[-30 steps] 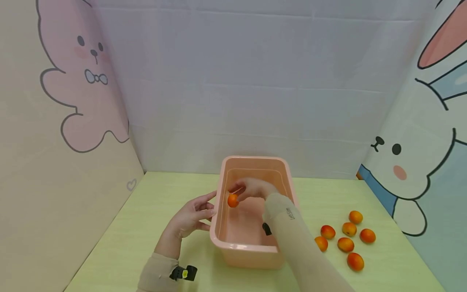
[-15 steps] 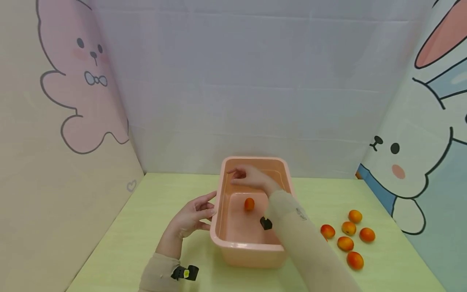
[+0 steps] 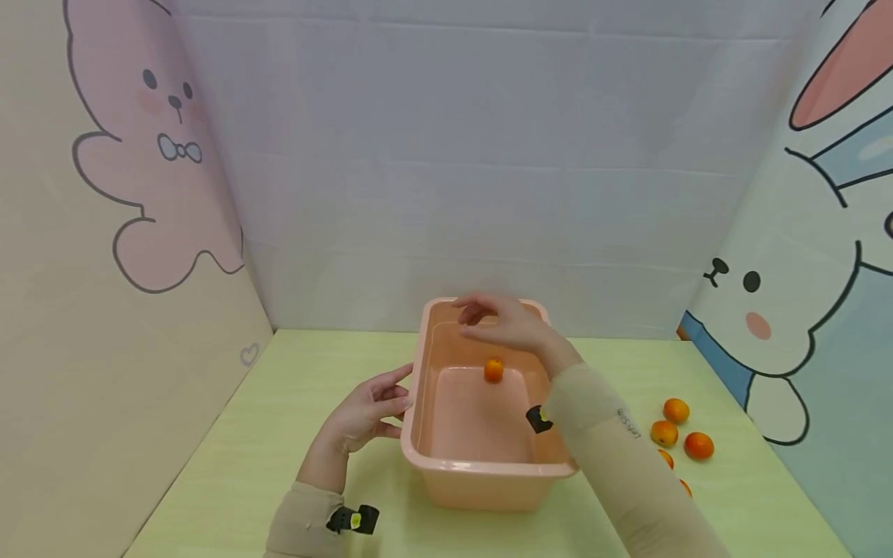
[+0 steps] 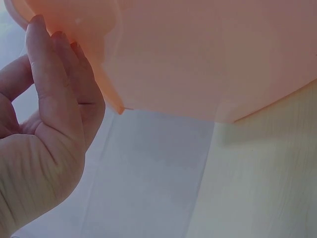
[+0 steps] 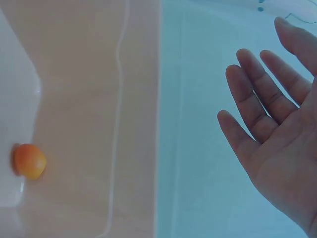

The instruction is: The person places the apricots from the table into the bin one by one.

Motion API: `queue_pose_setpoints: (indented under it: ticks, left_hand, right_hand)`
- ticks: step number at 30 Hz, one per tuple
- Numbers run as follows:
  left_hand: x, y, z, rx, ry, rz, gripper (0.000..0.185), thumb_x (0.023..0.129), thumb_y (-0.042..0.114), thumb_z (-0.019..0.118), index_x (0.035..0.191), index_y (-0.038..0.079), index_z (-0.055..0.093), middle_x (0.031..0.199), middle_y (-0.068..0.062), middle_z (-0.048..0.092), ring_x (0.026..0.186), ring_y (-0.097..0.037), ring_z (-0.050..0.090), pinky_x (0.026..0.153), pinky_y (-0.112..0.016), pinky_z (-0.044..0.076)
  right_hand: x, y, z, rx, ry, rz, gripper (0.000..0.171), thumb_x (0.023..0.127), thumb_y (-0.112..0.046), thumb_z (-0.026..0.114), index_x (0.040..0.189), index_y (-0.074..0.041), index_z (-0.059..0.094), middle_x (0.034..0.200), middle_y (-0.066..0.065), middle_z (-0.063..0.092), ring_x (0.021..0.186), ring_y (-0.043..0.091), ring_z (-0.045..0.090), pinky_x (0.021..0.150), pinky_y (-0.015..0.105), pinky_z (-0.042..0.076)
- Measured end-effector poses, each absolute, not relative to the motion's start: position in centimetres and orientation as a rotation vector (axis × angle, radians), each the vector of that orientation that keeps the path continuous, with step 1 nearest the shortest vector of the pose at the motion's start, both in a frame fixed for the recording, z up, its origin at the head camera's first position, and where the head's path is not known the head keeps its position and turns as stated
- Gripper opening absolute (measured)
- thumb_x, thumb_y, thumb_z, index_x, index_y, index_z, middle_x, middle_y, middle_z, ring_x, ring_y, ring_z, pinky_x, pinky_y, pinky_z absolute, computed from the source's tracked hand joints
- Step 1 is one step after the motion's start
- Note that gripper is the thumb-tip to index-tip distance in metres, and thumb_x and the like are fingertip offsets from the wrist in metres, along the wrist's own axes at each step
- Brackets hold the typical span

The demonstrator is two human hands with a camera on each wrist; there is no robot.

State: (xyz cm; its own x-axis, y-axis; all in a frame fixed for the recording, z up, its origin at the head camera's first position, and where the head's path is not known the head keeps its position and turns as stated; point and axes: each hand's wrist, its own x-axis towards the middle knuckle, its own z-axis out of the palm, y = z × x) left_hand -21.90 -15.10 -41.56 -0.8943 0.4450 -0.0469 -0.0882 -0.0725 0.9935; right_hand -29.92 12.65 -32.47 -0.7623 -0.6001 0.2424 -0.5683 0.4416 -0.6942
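A pink plastic tub (image 3: 481,470) stands on the pale green table. One small orange fruit (image 3: 493,370) (image 5: 29,161) lies on the tub's floor near its far wall. My right hand (image 3: 498,319) (image 5: 272,129) hovers above the tub's far end with its fingers spread and nothing in it. My left hand (image 3: 367,412) (image 4: 49,129) rests with straight fingers against the outside of the tub's left wall (image 4: 198,54), just under the rim.
Several more orange fruits (image 3: 675,430) lie loose on the table to the right of the tub, partly hidden by my right sleeve (image 3: 621,473). Cartoon rabbit panels close in the left and right sides, and a plain white wall stands behind.
My right hand let go of the fruit, which dropped to the tub's floor and rolled toward the far wall. That hand then rose and drew right. The left hand stayed still.
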Motion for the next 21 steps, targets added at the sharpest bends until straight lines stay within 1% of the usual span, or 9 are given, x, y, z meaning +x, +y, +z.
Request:
queue_pose_setpoints:
  ticks: [1,3,8,10,15,17,21]
  left_hand:
    - [-21.9,-15.1,-41.6,0.386,1.845,2.028,0.065,0.098,0.005,0.062,0.155,0.005,0.031,0.098,-0.005,0.059,0.078,-0.015,0.065,0.067,-0.035,0.061]
    - [-21.9,-15.2,-41.6,0.39,1.84,2.032,0.065,0.098,0.005,0.061,0.155,0.004,0.031,0.098,-0.005,0.059,0.078,-0.015,0.065,0.066,-0.035,0.061]
    - [-21.9,-15.0,-41.5,0.392,1.83,2.035,0.066,0.097,0.006,0.063,0.155,0.005,0.032,0.098,-0.005,0.06,0.078,-0.015,0.065,0.067,-0.035,0.061]
    - [-21.8,-14.9,-41.4,0.387,1.828,2.034,0.066,0.097,0.007,0.063,0.154,0.005,0.032,0.098,-0.005,0.06,0.078,-0.015,0.065,0.067,-0.035,0.061]
    - [-21.8,-15.0,-41.4,0.381,1.84,2.027,0.066,0.097,0.007,0.064,0.154,0.006,0.033,0.098,-0.006,0.06,0.077,-0.015,0.065,0.067,-0.035,0.061]
    - [-21.8,-15.1,-41.4,0.378,1.848,2.024,0.066,0.096,0.007,0.064,0.154,0.006,0.033,0.098,-0.006,0.06,0.077,-0.016,0.065,0.067,-0.036,0.061]
    - [-21.8,-15.1,-41.4,0.377,1.847,2.022,0.065,0.097,0.007,0.064,0.154,0.006,0.033,0.098,-0.006,0.061,0.077,-0.016,0.064,0.067,-0.036,0.061]
  right_hand:
    - [-29.7,12.9,-32.2,-1.098,2.657,-1.231,0.046,0.09,-0.026,0.074,0.132,-0.013,0.06,0.112,0.007,0.066,0.105,0.02,0.06,0.1,0.045,0.048]
    - [-29.1,13.2,-31.4,-1.127,2.705,-1.213,0.046,0.09,-0.027,0.074,0.132,-0.014,0.06,0.113,0.005,0.066,0.106,0.02,0.059,0.1,0.046,0.047]
    - [-27.4,14.7,-29.4,-1.239,2.734,-1.289,0.048,0.089,-0.015,0.076,0.134,-0.01,0.06,0.114,0.003,0.067,0.109,0.022,0.059,0.102,0.048,0.046]
    - [-26.8,15.8,-28.8,-1.32,2.733,-1.326,0.05,0.088,-0.008,0.075,0.135,-0.008,0.059,0.114,0.005,0.067,0.109,0.023,0.06,0.103,0.049,0.044]
    - [-25.4,19.2,-28.6,-1.364,2.823,-1.353,0.051,0.087,-0.004,0.075,0.136,-0.008,0.058,0.115,0.006,0.067,0.108,0.02,0.059,0.105,0.051,0.042]
    - [-24.8,20.5,-29.1,-1.321,2.877,-1.34,0.051,0.087,-0.003,0.074,0.135,-0.008,0.059,0.115,0.005,0.067,0.107,0.018,0.059,0.104,0.047,0.043]
    - [-23.9,23.1,-31.0,-1.231,2.967,-1.307,0.049,0.088,-0.002,0.074,0.134,-0.008,0.059,0.115,0.004,0.067,0.104,0.017,0.059,0.101,0.028,0.044]
